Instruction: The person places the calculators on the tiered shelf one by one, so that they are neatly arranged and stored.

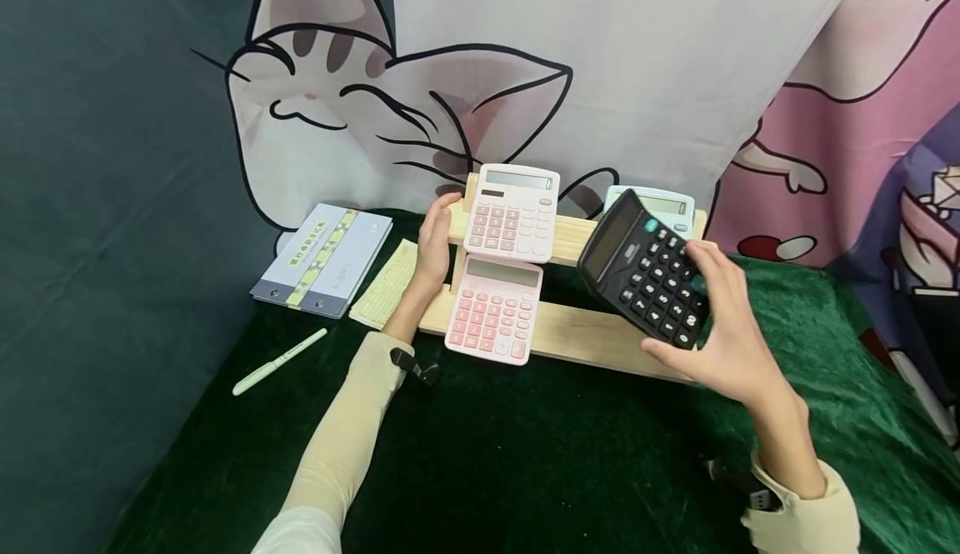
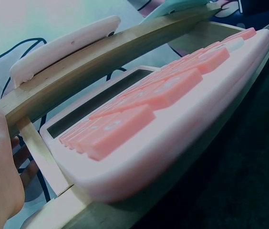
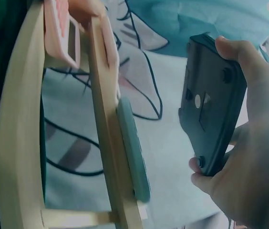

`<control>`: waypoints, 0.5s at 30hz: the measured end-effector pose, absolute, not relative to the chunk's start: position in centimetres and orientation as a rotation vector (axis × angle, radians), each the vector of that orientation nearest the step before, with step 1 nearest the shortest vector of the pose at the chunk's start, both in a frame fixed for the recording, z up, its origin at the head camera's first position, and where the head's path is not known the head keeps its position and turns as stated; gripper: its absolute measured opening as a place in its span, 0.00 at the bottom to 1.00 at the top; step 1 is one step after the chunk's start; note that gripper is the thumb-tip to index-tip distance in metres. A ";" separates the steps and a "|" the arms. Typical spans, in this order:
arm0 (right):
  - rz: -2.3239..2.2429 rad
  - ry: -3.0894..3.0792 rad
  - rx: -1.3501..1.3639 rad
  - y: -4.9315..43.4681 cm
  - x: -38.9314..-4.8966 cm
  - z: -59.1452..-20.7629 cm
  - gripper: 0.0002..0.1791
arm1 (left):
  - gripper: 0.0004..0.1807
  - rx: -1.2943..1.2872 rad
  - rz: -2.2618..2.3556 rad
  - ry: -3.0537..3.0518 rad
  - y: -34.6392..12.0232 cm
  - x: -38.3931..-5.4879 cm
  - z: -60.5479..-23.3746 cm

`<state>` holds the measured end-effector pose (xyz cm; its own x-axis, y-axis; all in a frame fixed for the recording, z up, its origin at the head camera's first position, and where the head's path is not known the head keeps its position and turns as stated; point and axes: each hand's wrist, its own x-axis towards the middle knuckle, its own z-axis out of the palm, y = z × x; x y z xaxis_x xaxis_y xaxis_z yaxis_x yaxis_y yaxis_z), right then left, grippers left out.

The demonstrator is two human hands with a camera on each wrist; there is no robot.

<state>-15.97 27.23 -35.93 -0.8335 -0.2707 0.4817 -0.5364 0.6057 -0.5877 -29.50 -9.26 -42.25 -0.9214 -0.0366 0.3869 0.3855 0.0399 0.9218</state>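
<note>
My right hand (image 1: 723, 333) grips a black calculator (image 1: 645, 275) by its edges, thumb on one side and fingers on the other. It is tilted, keys facing the head camera; its dark underside shows in the right wrist view, apart from the wooden rack (image 3: 103, 119). The left hand (image 1: 432, 246) holds the rack's left end, with fingers behind the upright in the left wrist view. A white calculator with pinkish keys (image 1: 512, 212) leans on the upper rail, and a pink calculator (image 2: 139, 157) leans on the lower one. Partly hidden behind the black calculator is a pale blue calculator (image 1: 671, 208).
Left of the rack lie a grey-blue notebook (image 1: 322, 258) with a yellow-green band and a pale yellow notepad (image 1: 386, 287). A light green pen (image 1: 279, 362) rests nearer on the dark green cloth (image 1: 525, 454). A cat-printed curtain (image 1: 637, 62) hangs behind.
</note>
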 end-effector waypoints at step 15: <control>0.939 -2.941 0.825 25.4 -14.9 -36.4 0.59 | 0.23 -0.353 -1.960 -2.013 -9.3 -29.4 -42.1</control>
<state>-14.91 25.36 -36.42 -0.8652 -0.4909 0.1019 -0.4591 0.6941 -0.5544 -29.41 -9.30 -42.12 -0.9220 -0.0382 0.3853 0.3842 0.0342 0.9226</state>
